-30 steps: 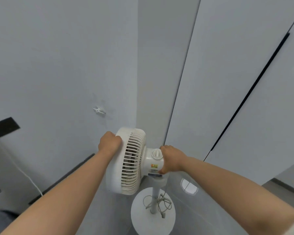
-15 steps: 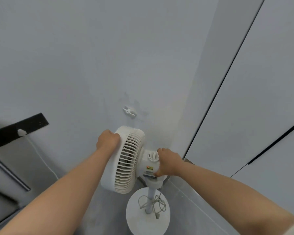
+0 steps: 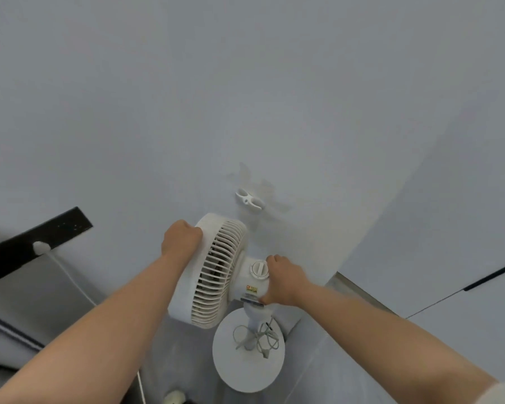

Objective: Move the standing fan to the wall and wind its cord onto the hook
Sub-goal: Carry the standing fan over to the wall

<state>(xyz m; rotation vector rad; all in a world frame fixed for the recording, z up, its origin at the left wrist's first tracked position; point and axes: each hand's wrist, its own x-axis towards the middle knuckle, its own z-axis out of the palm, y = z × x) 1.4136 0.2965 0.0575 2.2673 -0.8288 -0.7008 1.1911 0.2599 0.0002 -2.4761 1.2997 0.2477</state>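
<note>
1. My left hand (image 3: 181, 239) grips the front rim of the standing fan (image 3: 213, 272). The fingers are curled over the edge of the guard (image 3: 216, 287).
2. My right hand (image 3: 286, 284) holds the back of the motor housing (image 3: 252, 287). The fingers are wrapped round it just beside the round dial (image 3: 260, 269) on top.
3. The fan is close against the pale wall (image 3: 245, 97), with its head turned to my left.
4. Its round base (image 3: 245, 371) sits low by the foot of the wall. I cannot tell whether it rests on the floor or hangs just above it.
5. The cord (image 3: 257, 338) lies in a loose bundle round the pole, on top of the base.
6. The white hook (image 3: 248, 199) is fixed to the wall just above the fan head, apart from the cord.
7. Off to my left, a black strip (image 3: 64, 228) on the wall carries a white plug (image 3: 40, 247), and a thin cable (image 3: 73, 279) runs down from it.
</note>
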